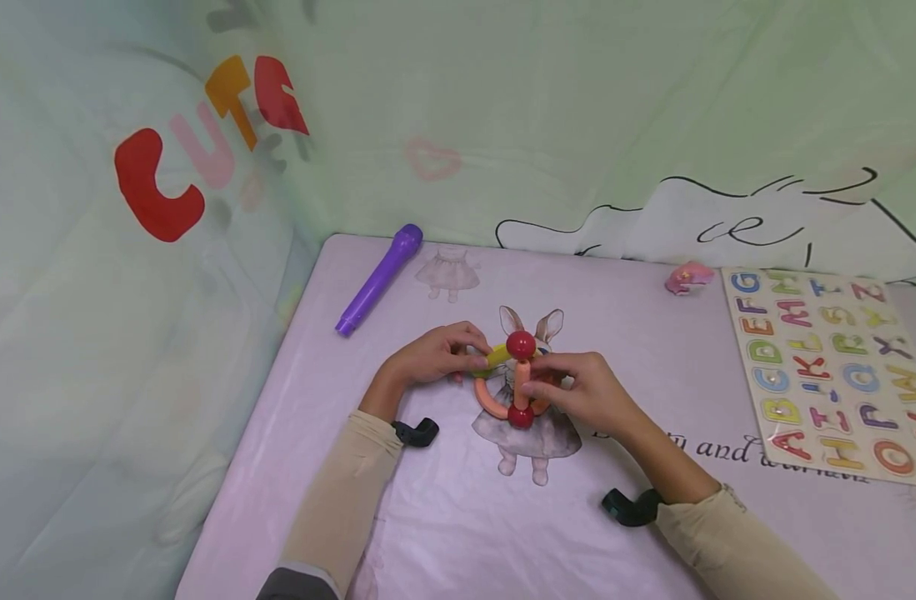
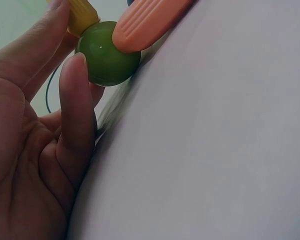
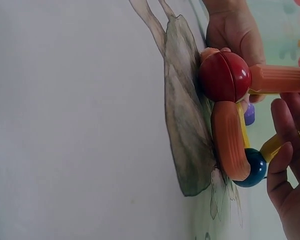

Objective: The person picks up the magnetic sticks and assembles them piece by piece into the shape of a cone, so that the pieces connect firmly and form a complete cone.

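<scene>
A small toy frame of ribbed sticks and shiny balls stands over the printed rabbit. Its upright orange stick (image 1: pixel 522 385) joins a lower red ball (image 3: pixel 224 76) to an upper red ball (image 1: pixel 521 344). My right hand (image 1: pixel 588 387) pinches this stick between thumb and fingers. At the frame's left side, my left hand (image 1: pixel 438 354) grips a yellow stick (image 2: pixel 82 16) beside a green ball (image 2: pixel 107 54). Curved orange sticks (image 3: pixel 229 140) form the base, one running from the lower red ball to a blue ball (image 3: pixel 251 167).
A purple toy microphone (image 1: pixel 378 279) lies at the back left of the table (image 1: pixel 427 517). Toward the back right sits a small pink object (image 1: pixel 688 277). An alphabet puzzle board (image 1: pixel 825 375) covers the right side. Printed cloth walls (image 1: pixel 578 108) rise behind and to the left.
</scene>
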A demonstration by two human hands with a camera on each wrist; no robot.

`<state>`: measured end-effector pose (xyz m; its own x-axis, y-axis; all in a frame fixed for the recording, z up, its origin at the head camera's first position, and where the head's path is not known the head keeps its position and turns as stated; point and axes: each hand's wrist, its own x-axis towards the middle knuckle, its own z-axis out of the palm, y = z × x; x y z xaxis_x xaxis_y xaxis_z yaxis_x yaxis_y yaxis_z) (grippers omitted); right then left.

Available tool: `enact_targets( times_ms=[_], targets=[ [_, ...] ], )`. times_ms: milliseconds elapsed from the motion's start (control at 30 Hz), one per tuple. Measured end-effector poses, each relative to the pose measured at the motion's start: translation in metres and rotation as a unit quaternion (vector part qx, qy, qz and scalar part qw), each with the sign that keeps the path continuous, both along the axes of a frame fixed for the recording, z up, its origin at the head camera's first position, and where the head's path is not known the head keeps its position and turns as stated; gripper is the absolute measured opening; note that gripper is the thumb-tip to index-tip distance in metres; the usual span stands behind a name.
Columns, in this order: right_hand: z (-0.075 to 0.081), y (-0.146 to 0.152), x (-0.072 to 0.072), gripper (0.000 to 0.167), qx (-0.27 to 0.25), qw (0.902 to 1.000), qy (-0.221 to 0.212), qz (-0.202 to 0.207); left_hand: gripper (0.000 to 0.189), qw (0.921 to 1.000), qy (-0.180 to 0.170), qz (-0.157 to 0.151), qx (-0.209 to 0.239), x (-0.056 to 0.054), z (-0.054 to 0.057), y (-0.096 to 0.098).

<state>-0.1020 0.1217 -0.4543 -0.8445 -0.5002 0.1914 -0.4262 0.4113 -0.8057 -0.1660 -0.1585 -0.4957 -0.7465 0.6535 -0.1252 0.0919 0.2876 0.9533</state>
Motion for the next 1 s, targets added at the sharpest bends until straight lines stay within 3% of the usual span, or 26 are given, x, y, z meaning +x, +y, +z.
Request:
enact_targets(
  times_ms=[300,567,1000],
  targets=[
    [-0.002,0.000,0.000,0.022,0.009,0.9999,-0.009,-0.011,0.018,1.0000,-0.006,-0.002,0.006,0.000,0.000,0.000],
    [-0.004,-0.002,0.001,0.022,0.069,0.9972,-0.027,-0.001,0.018,1.0000,-0.001,-0.001,0.002,-0.001,-0.002,-0.001],
    [0.006,0.022,-0.012,0.021,0.133,0.9899,-0.030,-0.038,0.036,0.9974,0.034,-0.003,-0.063,0.001,0.002,0.004]
  ],
)
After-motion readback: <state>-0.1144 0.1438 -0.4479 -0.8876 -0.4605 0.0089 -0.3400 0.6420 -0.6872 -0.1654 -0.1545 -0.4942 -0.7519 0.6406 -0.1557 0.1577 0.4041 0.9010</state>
